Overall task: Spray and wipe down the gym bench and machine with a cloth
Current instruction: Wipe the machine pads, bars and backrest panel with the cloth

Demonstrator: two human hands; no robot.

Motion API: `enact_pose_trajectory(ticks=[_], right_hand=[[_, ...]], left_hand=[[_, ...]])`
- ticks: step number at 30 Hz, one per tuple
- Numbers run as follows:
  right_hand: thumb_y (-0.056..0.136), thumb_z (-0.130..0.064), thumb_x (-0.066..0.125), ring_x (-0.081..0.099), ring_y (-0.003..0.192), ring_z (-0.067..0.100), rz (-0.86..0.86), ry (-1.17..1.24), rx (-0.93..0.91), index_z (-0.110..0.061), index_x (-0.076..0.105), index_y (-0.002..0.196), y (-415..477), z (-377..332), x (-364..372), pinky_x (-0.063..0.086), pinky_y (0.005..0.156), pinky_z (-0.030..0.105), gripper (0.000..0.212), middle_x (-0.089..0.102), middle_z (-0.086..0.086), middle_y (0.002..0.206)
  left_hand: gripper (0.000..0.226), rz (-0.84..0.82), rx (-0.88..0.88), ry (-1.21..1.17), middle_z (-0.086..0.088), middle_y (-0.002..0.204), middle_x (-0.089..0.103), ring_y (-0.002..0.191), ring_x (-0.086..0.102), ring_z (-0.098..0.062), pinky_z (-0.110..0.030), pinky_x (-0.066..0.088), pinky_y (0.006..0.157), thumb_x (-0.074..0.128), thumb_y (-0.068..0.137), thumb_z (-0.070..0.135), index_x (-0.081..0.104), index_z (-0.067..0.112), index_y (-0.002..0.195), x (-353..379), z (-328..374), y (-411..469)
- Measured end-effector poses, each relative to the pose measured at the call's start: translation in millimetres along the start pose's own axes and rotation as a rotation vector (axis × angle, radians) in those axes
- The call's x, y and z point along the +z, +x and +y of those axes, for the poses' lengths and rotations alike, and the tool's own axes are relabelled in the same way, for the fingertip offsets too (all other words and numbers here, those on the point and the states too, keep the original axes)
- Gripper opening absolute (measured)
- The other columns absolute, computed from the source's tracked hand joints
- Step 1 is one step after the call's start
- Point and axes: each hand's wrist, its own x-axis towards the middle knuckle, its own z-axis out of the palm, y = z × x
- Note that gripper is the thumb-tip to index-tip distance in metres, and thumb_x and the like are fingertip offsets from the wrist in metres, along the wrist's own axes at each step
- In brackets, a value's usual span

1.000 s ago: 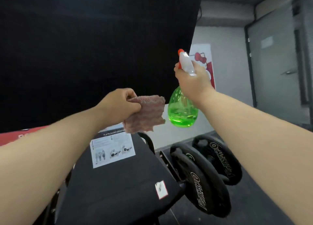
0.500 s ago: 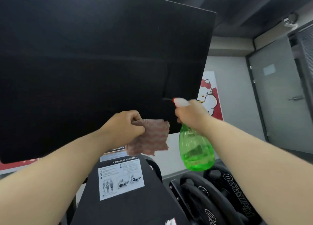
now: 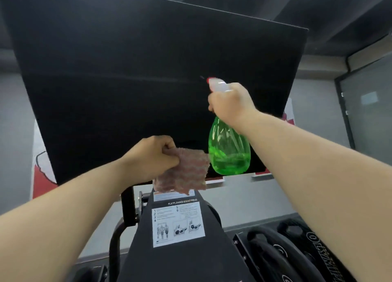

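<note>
Right hand is wrapped around the neck of the green spray bottle, nozzle aimed at the big black machine panel. Left hand pinches the pinkish cloth, hanging above the instruction sticker.

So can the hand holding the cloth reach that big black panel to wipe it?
Probably yes. The left hand grips the cloth right in front of the black panel, with nothing between them; the spray bottle hangs off to the right. Depth is unclear.
</note>
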Motion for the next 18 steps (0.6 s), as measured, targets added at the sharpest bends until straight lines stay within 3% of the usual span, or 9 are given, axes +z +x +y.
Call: enact_pose_trajectory(ticks=[3,5,8,11,14,17,18], right_hand=[[0.091,-0.022,0.043,0.058,0.08,0.018,-0.203,-0.142,0.165,-0.019,0.057,0.104,-25.0,14.1,31.3,0.044,0.068,0.031,0.019,0.062,0.004,0.093],[0.089,-0.016,0.043,0.056,0.089,0.02,-0.392,-0.265,0.197,-0.027,0.059,0.116,-44.2,20.3,50.8,0.038,0.064,0.024,0.033,0.057,0.0,0.088],[0.088,-0.017,0.045,0.056,0.074,0.015,-0.345,-0.182,0.229,-0.031,0.057,0.12,-52.8,4.4,67.9,0.038,0.058,0.024,0.037,0.063,0.001,0.096],[0.092,-0.022,0.047,0.05,0.068,0.013,-0.21,-0.048,0.025,-0.019,0.057,0.098,-41.3,-36.7,82.5,0.04,0.059,0.026,0.012,0.056,-0.004,0.084],[0.093,-0.023,0.048,0.054,0.07,0.017,-0.143,-0.032,-0.252,-0.019,0.066,0.093,-31.1,-85.2,103.6,0.048,0.067,0.03,0.019,0.057,-0.004,0.08],[0.094,-0.023,0.045,0.045,0.062,0.018,-0.169,-0.051,-0.267,-0.029,0.052,0.066,-30.2,-107.9,123.4,0.043,0.063,0.036,0.03,0.046,-0.004,0.071],[0.096,-0.022,0.043,0.046,0.067,0.019,-0.223,-0.092,-0.242,-0.035,0.049,0.067,-35.3,-110.0,130.8,0.043,0.066,0.036,0.031,0.047,-0.003,0.078]], left_hand=[[0.008,0.035,-0.017,0.045,0.005,0.075,0.064,0.066,0.057,-0.01,-0.023,0.04,0.054,0.061,0.086,0.023,0.062,0.025,0.078,-15.1,-14.2,-15.0],[0.007,0.054,-0.026,0.064,0.005,0.075,0.063,0.067,0.057,-0.011,-0.025,0.042,0.055,0.061,0.085,0.023,0.061,0.024,0.078,-25.7,-24.4,-24.9],[0.007,0.066,-0.042,0.084,0.005,0.076,0.062,0.067,0.057,-0.012,-0.025,0.043,0.056,0.062,0.085,0.022,0.061,0.023,0.077,-41.8,-40.4,-40.3],[0.012,0.08,-0.054,0.089,0.007,0.073,0.06,0.065,0.055,-0.009,-0.022,0.038,0.054,0.061,0.086,0.02,0.059,0.025,0.075,-60.0,-57.1,-55.0],[0.017,0.123,-0.079,0.091,0.009,0.071,0.057,0.063,0.053,-0.008,-0.016,0.035,0.05,0.062,0.086,0.018,0.057,0.028,0.073,-75.7,-70.9,-66.3],[0.016,0.163,-0.116,0.088,0.007,0.073,0.059,0.064,0.053,-0.009,-0.02,0.036,0.051,0.061,0.084,0.017,0.058,0.027,0.073,-85.4,-82.8,-76.1],[0.014,0.174,-0.127,0.078,0.006,0.073,0.059,0.065,0.054,-0.01,-0.022,0.037,0.053,0.061,0.084,0.016,0.059,0.026,0.074,-88.4,-87.8,-80.0]])
